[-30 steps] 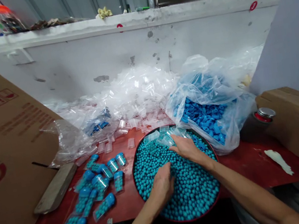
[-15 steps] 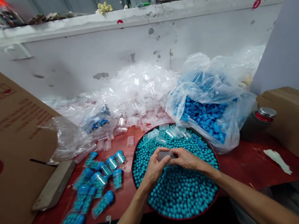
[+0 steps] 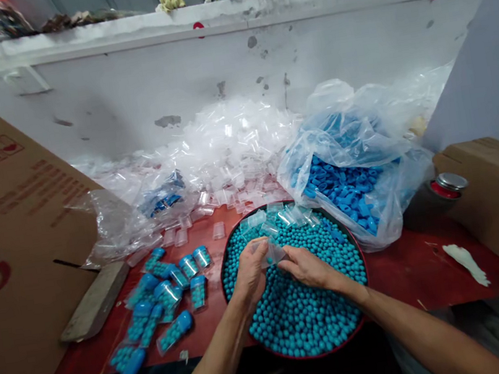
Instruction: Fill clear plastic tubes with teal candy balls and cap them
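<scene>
A round red-rimmed tray [image 3: 365, 295] full of small teal balls [image 3: 306, 316] sits on the red table in front of me. Both hands hover over its middle, closed together on one clear plastic tube [image 3: 272, 252]. My left hand [image 3: 250, 272] pinches the tube's left end. My right hand [image 3: 305, 266] grips its right end. Several empty clear tubes [image 3: 282, 217] lie on the balls at the tray's far edge.
Filled tubes with blue caps [image 3: 163, 297] lie left of the tray. A heap of empty clear tubes [image 3: 226, 153] lines the white wall. A plastic bag of blue caps [image 3: 346, 179] sits at the right. Cardboard boxes [image 3: 5, 248] flank both sides; a small metal-lidded jar [image 3: 449, 185] stands at right.
My left hand came up out of the balls and my right hand came back from the tray's far edge. Both met on a clear tube, which now tilts slightly lower over the balls.
</scene>
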### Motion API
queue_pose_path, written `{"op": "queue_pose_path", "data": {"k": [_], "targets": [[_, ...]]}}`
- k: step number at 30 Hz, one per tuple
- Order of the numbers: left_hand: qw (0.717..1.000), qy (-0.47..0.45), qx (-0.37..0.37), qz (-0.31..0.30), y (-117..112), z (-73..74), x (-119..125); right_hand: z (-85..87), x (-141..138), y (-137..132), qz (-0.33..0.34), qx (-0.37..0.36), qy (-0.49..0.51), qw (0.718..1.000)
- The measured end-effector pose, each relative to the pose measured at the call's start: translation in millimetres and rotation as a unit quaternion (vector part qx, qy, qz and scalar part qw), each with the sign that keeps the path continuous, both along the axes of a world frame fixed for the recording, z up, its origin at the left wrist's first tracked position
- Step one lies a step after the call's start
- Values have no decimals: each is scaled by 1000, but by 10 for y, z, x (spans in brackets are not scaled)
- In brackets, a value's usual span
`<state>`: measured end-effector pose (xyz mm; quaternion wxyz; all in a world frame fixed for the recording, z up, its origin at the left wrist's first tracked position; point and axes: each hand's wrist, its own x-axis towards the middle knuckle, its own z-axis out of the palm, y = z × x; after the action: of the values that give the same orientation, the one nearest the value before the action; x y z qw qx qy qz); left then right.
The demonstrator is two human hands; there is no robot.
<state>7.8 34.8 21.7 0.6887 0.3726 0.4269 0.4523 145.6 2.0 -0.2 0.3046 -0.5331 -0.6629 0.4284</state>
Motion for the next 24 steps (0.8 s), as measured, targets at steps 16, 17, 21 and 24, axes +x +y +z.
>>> {"op": "queue_pose_path", "data": {"k": [16,17,21,24], "targets": [[998,-23,-26,-44,67,-71,-110,-51,201,71,-76,-45,143,986],[998,-23,-21,-52,47,-73,-97,-51,171,79,-77,-43,149,985],[995,-30,-9,-90,-13,-86,-82,-93,100,91,-69,-48,145,986],[990,-54,-14,-127,-18,-97,-103,-102,129,78,-43,-25,91,995]]}}
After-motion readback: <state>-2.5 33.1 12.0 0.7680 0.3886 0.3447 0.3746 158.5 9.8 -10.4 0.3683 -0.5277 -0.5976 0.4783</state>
